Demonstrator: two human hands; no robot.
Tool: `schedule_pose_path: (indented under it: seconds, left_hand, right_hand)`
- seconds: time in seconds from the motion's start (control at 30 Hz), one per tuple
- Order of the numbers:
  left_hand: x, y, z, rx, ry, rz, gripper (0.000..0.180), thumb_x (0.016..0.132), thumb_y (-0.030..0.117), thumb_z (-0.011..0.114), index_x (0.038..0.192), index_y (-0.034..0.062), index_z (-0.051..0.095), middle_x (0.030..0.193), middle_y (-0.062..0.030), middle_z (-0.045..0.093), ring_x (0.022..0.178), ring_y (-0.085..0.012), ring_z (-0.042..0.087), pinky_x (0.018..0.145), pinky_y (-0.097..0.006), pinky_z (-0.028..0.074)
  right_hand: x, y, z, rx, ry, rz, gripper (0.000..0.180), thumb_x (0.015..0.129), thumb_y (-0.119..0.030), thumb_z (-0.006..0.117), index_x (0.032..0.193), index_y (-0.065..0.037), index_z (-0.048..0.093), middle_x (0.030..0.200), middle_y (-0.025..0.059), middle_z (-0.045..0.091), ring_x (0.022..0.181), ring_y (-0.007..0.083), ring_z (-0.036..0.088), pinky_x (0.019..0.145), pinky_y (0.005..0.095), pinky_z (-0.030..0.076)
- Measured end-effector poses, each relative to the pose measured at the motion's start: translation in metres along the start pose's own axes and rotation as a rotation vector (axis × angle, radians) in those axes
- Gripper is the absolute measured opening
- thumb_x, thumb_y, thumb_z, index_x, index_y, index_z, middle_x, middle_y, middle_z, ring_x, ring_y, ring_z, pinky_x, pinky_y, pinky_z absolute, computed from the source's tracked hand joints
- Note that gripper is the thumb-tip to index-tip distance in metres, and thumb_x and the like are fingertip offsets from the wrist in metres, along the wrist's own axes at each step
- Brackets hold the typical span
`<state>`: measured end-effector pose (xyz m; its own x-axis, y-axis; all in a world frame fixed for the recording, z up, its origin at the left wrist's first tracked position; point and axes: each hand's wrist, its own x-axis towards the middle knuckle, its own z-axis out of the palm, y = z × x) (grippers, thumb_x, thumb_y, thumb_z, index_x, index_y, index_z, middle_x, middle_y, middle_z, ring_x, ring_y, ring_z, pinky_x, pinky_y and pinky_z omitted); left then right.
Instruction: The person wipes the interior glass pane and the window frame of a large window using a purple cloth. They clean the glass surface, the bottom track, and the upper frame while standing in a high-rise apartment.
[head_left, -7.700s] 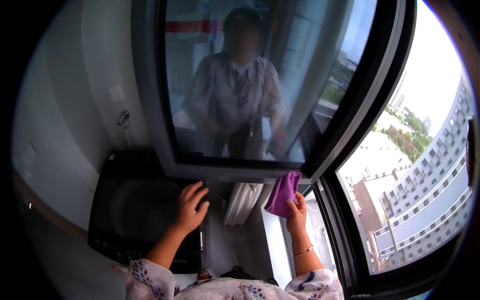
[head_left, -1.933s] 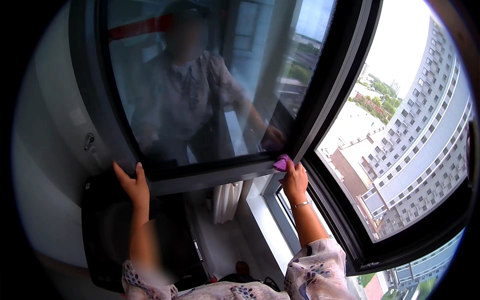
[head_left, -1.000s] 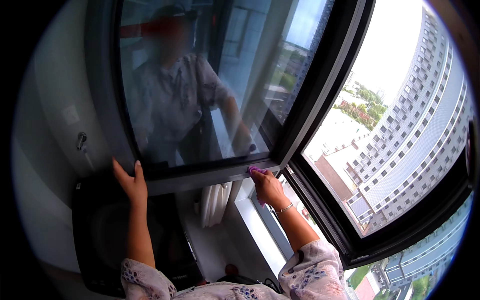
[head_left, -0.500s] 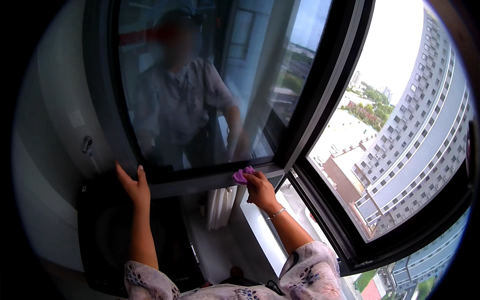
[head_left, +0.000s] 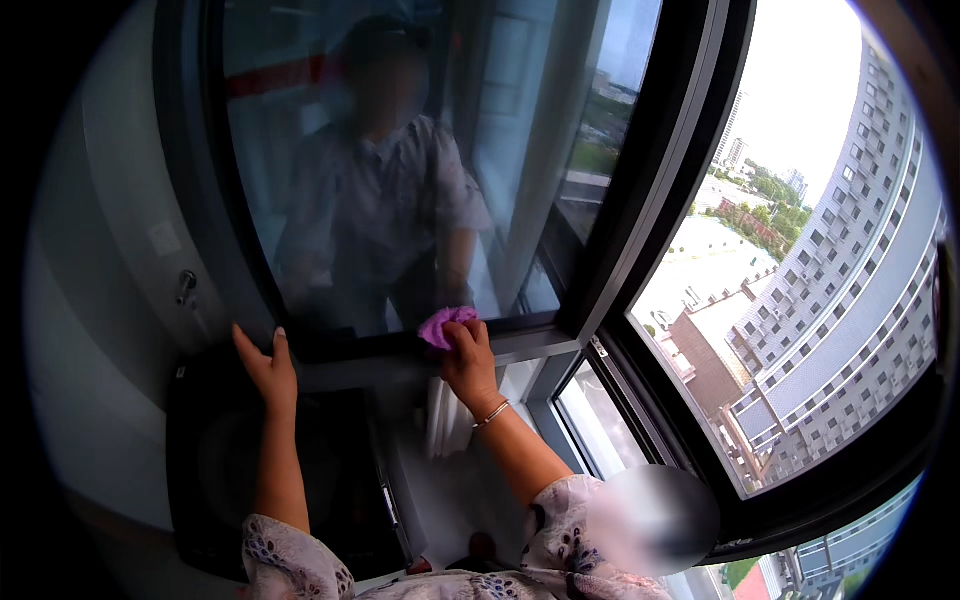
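My right hand [head_left: 468,362] grips a purple cloth [head_left: 441,325] and presses it against the lower rail of an open window sash's dark frame [head_left: 520,330]. My left hand [head_left: 264,368] rests flat, fingers together, on the same frame near its lower left corner. The glass pane [head_left: 400,170] above both hands shows a dim reflection of a person.
A black appliance [head_left: 270,470] stands below my left arm against the pale wall [head_left: 110,300]. A white radiator [head_left: 442,425] and a light sill sit under the sash. To the right the fixed window frame [head_left: 650,380] looks out on tall buildings far below.
My right hand has slid the purple cloth leftwards along the sash's lower rail, from its right corner towards the middle. My left hand has stayed at the left corner.
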<state>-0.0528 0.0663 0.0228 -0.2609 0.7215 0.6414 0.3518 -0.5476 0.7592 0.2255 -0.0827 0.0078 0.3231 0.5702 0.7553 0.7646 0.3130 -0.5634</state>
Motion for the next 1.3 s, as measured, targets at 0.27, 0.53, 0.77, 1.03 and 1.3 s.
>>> schedule_pose_path:
  seconds: [0.27, 0.53, 0.77, 1.03, 1.3]
  left_hand:
    - [-0.004, -0.009, 0.001, 0.016, -0.035, 0.032, 0.072, 0.095, 0.016, 0.063, 0.152, -0.0024, 0.022, 0.156, -0.0232, 0.027, 0.144, -0.0362, 0.029, 0.116, -0.042, 0.025]
    - [0.000, -0.014, -0.002, -0.009, -0.032, -0.025, 0.073, 0.095, 0.014, 0.062, 0.153, -0.0015, 0.020, 0.157, -0.0230, 0.024, 0.146, -0.0363, 0.024, 0.117, -0.042, 0.022]
    - [-0.005, -0.015, 0.016, -0.022, 0.005, -0.029, 0.073, 0.095, 0.016, 0.062, 0.153, -0.0020, 0.020, 0.156, -0.0239, 0.025, 0.145, -0.0360, 0.026, 0.117, -0.041, 0.023]
    - [-0.002, 0.016, 0.007, 0.040, 0.069, -0.271, 0.075, 0.097, 0.024, 0.060, 0.153, -0.0029, 0.018, 0.158, -0.0249, 0.020, 0.146, -0.0388, 0.024, 0.118, -0.044, 0.023]
    - [-0.013, 0.031, 0.017, -0.146, 0.127, -0.241, 0.072, 0.099, 0.038, 0.056, 0.148, -0.0072, 0.028, 0.150, -0.0281, 0.034, 0.139, -0.0408, 0.035, 0.112, -0.046, 0.030]
  right_hand:
    - [0.023, 0.069, -0.077, -0.157, 0.666, 0.178, 0.042, 0.084, -0.002, 0.059, 0.125, -0.002, 0.054, 0.116, 0.0204, 0.053, 0.107, 0.0355, 0.054, 0.094, 0.0400, 0.043]
    - [0.083, 0.007, -0.069, -0.069, 0.488, -0.162, 0.045, 0.082, 0.005, 0.057, 0.127, -0.002, 0.059, 0.124, 0.0220, 0.050, 0.113, 0.0365, 0.055, 0.097, 0.0375, 0.044]
    - [0.183, 0.004, -0.113, -0.325, 0.737, -0.229, 0.051, 0.081, 0.005, 0.056, 0.132, -0.004, 0.056, 0.127, 0.0251, 0.049, 0.118, 0.0438, 0.048, 0.106, 0.0452, 0.034]
    - [0.232, -0.034, -0.154, -0.138, 0.728, -0.364, 0.046, 0.087, 0.004, 0.052, 0.132, -0.002, 0.056, 0.132, 0.0251, 0.047, 0.123, 0.0417, 0.048, 0.106, 0.0433, 0.038]
    - [0.226, -0.119, -0.058, -0.359, 0.261, -0.668, 0.048, 0.081, 0.001, 0.057, 0.128, -0.008, 0.062, 0.131, 0.0224, 0.052, 0.116, 0.0399, 0.051, 0.100, 0.0465, 0.039]
